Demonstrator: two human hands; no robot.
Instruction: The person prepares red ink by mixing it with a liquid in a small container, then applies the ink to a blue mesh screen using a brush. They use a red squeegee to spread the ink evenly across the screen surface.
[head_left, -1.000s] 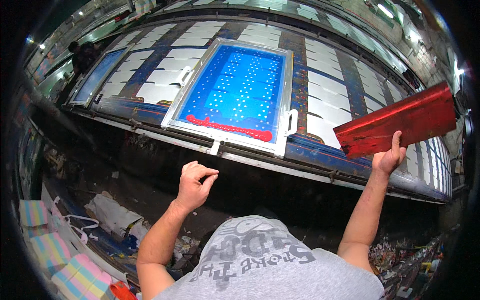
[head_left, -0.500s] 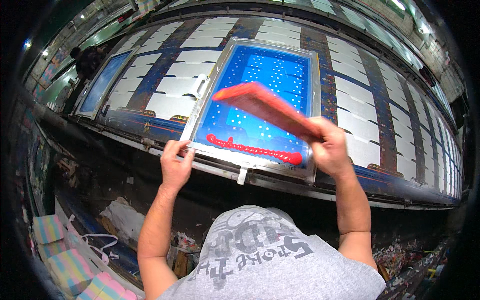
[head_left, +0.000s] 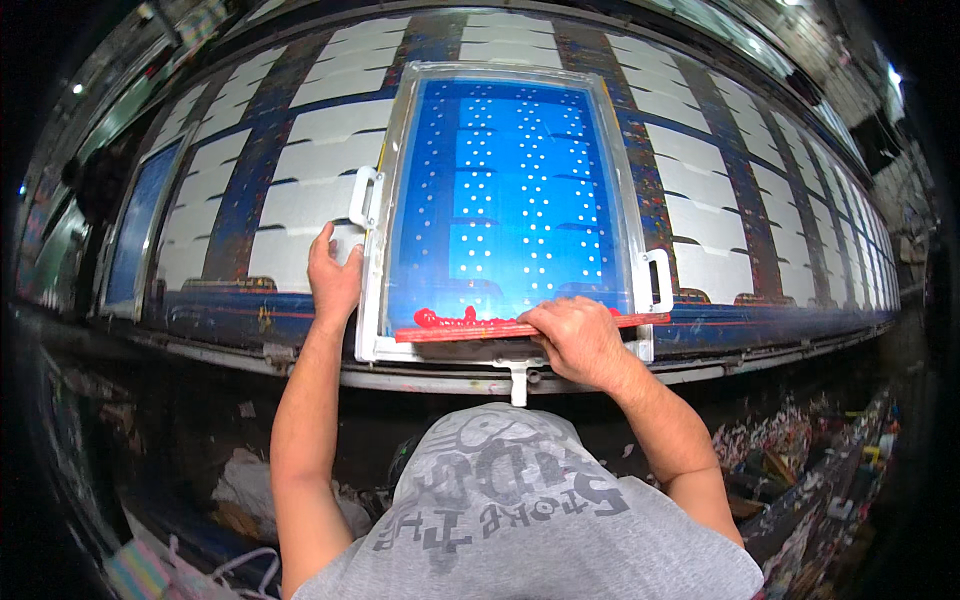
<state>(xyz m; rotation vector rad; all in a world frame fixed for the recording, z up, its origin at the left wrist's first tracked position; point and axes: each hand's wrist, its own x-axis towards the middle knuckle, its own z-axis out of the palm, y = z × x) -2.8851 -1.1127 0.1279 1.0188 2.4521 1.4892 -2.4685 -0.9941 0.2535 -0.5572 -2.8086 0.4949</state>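
A screen-printing frame point(head_left: 377, 300) with blue mesh point(head_left: 500, 225) and rows of white dots lies on the long table. My right hand point(head_left: 582, 340) grips a long red squeegee point(head_left: 455, 332), held crosswise over the frame's near end. Thick red ink point(head_left: 428, 318) shows just beyond its far edge; the squeegee covers part of that strip. My left hand point(head_left: 335, 275) is empty, thumb and fingers apart, beside the frame's left edge and just below a white handle point(head_left: 357, 195). Another white handle point(head_left: 665, 280) stands on the right side.
White cut pieces point(head_left: 320, 165) lie in rows across the table point(head_left: 230, 225). A second blue screen point(head_left: 145, 225) rests at the far left. A white bracket point(head_left: 519, 385) juts from the frame's near edge. Scraps point(head_left: 765, 445) litter the floor at right.
My right hand has brought the squeegee down from above the mesh to the near end, beside the red ink. My left hand has left the frame's near-left corner and moved up along its left side.
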